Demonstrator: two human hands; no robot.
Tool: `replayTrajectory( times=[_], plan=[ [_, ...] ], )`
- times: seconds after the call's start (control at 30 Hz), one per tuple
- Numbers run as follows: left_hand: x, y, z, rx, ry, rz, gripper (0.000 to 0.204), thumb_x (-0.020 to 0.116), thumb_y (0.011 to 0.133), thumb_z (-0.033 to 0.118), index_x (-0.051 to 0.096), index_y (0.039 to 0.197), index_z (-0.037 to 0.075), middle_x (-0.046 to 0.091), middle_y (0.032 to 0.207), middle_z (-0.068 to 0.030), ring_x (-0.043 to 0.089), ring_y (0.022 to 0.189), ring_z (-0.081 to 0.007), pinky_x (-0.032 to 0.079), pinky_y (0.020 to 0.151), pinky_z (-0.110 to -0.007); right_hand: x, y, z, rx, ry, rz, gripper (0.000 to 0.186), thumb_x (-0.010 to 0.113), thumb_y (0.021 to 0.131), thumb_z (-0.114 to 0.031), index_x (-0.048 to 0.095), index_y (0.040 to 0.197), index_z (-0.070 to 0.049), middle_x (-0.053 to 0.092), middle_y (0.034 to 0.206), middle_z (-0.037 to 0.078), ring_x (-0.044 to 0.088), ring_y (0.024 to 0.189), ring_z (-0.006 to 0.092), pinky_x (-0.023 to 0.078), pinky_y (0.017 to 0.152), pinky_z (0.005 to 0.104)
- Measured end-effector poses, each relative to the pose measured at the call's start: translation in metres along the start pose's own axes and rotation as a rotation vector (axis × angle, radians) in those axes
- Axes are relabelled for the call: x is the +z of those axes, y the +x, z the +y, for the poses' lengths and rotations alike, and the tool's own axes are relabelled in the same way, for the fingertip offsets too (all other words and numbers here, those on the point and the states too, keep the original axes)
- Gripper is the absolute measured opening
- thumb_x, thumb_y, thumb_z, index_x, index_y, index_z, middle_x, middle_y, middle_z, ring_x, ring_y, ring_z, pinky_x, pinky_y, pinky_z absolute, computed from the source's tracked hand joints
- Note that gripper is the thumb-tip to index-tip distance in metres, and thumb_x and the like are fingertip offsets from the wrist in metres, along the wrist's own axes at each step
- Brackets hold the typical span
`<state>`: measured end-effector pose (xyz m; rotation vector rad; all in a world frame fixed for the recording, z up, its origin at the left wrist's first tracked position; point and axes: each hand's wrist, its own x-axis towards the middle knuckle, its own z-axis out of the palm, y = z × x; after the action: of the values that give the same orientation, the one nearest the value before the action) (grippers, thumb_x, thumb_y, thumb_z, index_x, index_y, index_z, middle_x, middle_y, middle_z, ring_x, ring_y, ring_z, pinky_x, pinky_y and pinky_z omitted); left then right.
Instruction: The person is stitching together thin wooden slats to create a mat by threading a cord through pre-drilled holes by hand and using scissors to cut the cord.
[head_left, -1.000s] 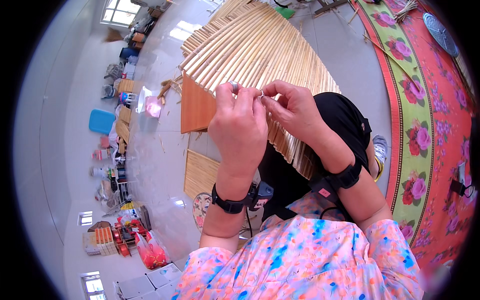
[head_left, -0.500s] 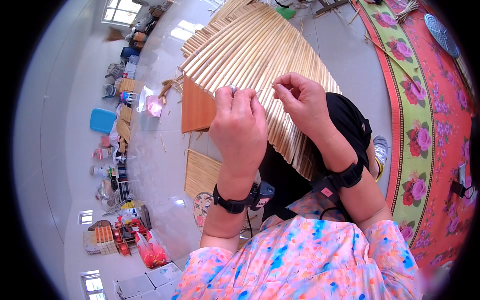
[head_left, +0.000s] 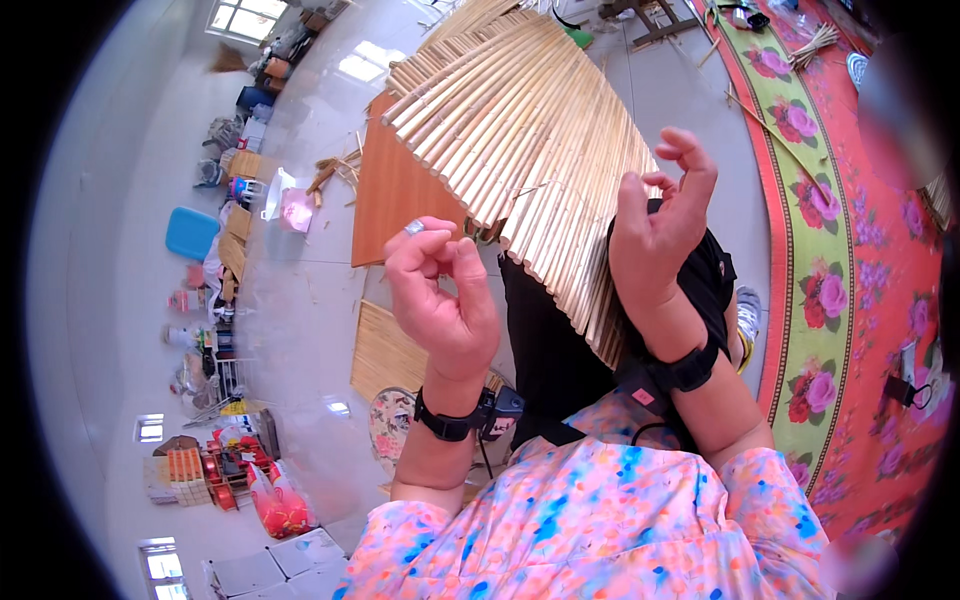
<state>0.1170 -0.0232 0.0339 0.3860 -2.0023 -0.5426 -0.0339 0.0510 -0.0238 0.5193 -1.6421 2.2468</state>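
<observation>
A fan-shaped mat of pale reed sticks (head_left: 540,110) lies across my lap and a brown wooden board. My left hand (head_left: 440,295), with a ring on one finger, hovers left of the mat's near edge. Its fingers are curled in toward the thumb; whatever they may hold cannot be made out. Over the mat's right side my right hand (head_left: 660,230) is raised, fingers loosely bent and apart, with nothing visible in it. Between the hands, a short thin strand (head_left: 530,189) shows on the sticks.
The brown wooden board (head_left: 390,190) supports the mat's left part. A flat reed panel (head_left: 385,350) and a round floral seat (head_left: 392,425) are at lower left. Floral red cloth (head_left: 870,300) runs along the right. Stick scraps (head_left: 335,172) and a pink container (head_left: 297,210) lie on the floor.
My hands have drawn apart, the left moving down and left, the right moving right. The strand between their fingertips is no longer seen there. More of the mat's near edge shows.
</observation>
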Motion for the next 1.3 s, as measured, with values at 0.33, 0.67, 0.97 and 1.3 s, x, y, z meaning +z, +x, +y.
replayTrajectory(
  times=[0.33,0.67,0.97,1.3],
  plan=[
    [0.016,-0.049,-0.003,-0.494,-0.313,-0.426,0.047,0.057,0.097,0.014,0.042,0.138,-0.002,0.063,0.114,-0.0167,0.068,0.090,-0.0257,0.054,0.075,-0.033,-0.014,-0.045,-0.028,-0.013,-0.065,-0.571,0.022,0.066,0.078,-0.007,0.063,0.099,-0.002,0.062,0.097,0.017,0.064,0.088,0.0349,0.053,0.077,0.0391],
    [0.029,-0.082,0.009,-0.168,-0.053,-0.450,0.060,0.065,0.082,0.009,0.043,0.137,0.002,0.060,0.111,-0.0193,0.065,0.091,-0.0388,0.054,0.072,-0.041,-0.024,-0.053,-0.049,-0.020,-0.341,-0.584,0.029,0.074,0.078,-0.018,0.059,0.097,-0.002,0.059,0.097,0.018,0.063,0.085,0.0357,0.052,0.073,0.0406],
    [0.050,-0.108,0.036,-0.014,-0.022,-0.340,0.058,0.065,0.082,0.012,0.047,0.136,0.000,0.059,0.118,-0.0215,0.067,0.091,-0.0332,0.057,0.067,-0.037,-0.058,-0.053,-0.079,-0.130,-0.656,-0.413,0.030,0.073,0.081,-0.024,0.057,0.089,0.000,0.058,0.081,0.014,0.060,0.066,0.0312,0.049,0.057,0.0398],
    [0.064,-0.087,0.033,0.119,-0.363,-0.483,0.028,0.069,0.081,0.007,0.063,0.108,0.002,0.065,0.106,-0.0167,0.068,0.088,-0.0309,0.057,0.068,-0.036,-0.102,-0.011,-0.079,-0.041,-0.937,-0.259,0.038,0.065,0.092,-0.035,0.058,0.075,-0.001,0.052,0.056,0.014,0.053,0.049,0.0298,0.041,0.047,0.0381]
  ],
)
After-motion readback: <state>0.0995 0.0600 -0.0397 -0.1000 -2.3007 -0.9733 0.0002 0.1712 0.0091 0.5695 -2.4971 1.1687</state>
